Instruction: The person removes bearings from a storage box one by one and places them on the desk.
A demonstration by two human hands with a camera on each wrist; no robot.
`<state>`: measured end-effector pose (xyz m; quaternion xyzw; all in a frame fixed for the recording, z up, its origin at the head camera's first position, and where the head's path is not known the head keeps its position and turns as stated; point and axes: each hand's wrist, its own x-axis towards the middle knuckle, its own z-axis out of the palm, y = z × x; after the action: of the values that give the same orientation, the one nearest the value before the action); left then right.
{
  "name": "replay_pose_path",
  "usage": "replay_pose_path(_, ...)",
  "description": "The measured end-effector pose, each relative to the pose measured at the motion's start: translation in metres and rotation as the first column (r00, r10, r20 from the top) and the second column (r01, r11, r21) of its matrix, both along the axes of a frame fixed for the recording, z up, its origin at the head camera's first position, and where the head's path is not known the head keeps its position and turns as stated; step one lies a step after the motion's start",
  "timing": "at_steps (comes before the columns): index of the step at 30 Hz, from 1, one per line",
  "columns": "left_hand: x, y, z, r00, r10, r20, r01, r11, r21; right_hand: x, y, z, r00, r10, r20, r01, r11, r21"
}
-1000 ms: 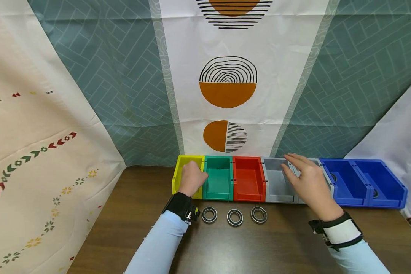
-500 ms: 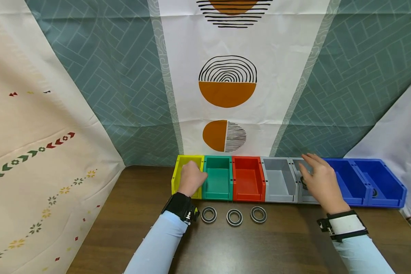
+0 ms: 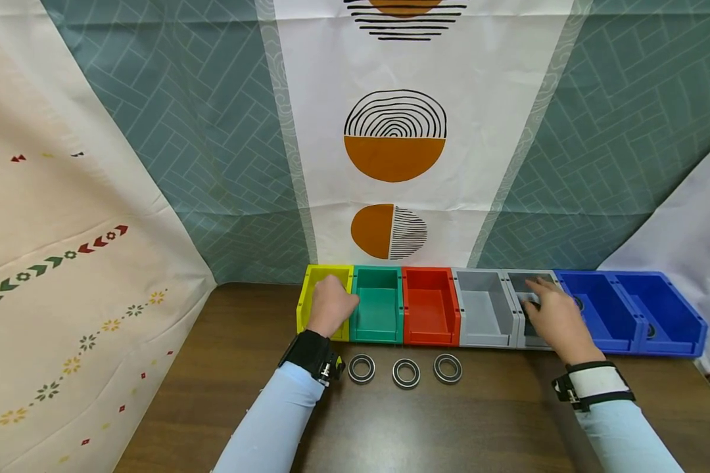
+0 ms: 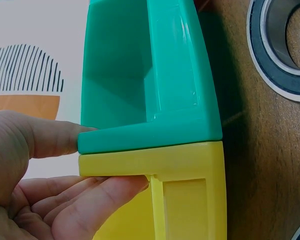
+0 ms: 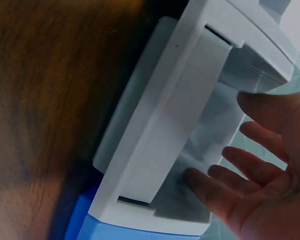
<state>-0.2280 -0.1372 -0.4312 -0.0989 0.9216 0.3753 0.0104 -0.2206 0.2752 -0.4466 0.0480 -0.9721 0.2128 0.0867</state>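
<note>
My left hand [image 3: 331, 307] pinches the adjoining side walls of the yellow bin [image 4: 190, 195] and the green bin [image 4: 150, 140]. Its thumb lies on the green side, the other fingers inside the yellow one. Over the right-hand grey bin [image 5: 155, 130] is my right hand [image 3: 559, 322], thumb and fingers spread and loosely bent. In the right wrist view nothing shows between those fingers [image 5: 210, 187], which reach over the bin's opening. A small dark patch by the fingertips in the head view is mostly hidden by the hand.
Three ball bearings, one left [image 3: 361, 369], one central [image 3: 405, 374], one right [image 3: 447, 369], lie on the wooden table [image 3: 449, 433]. The red bin [image 3: 430, 305], another grey bin [image 3: 485, 305] and two blue bins [image 3: 603, 315] complete the row. Patterned cloth [image 3: 242, 164] hangs behind.
My right hand has moved right from the left grey bin to the right one, dipping lower. A bearing glimpsed under it half a second ago is now mostly covered. The left hand keeps its pinch.
</note>
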Motion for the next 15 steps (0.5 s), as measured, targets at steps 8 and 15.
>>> replay_pose_path(8,0.000,0.000,0.000,1.000,0.006,0.002,-0.007,1.000,0.002,-0.004,0.003,-0.007,0.980,-0.008,0.200,0.002,1.000,0.031)
replay_pose_path(15,-0.001,0.000,-0.002,1.000,0.002,-0.004,-0.002,1.000,-0.002,-0.009,0.004,-0.015,0.962,0.002,0.273,-0.011,0.999,0.033)
